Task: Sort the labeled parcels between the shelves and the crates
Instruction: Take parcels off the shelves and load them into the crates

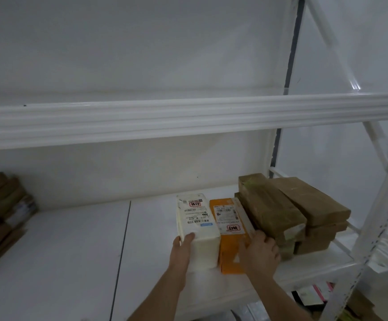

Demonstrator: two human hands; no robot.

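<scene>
Left grip [183,245] clamps white parcel [197,218] | right grip [259,250] clamps orange parcel [228,228] | parcels touching

A person's left hand [183,245] grips a white parcel [197,224] beside an orange parcel [228,224] held by the right hand [259,252] on a white shelf [72,246], next to stacked brown boxes [288,209].

One head camera is looking forward and slightly down from close in front of a white shelf [77,246], near enough that both forearms are reaching in from the bottom edge. It is taking in the upper shelf beam [188,119] across the middle, the wall behind.
</scene>
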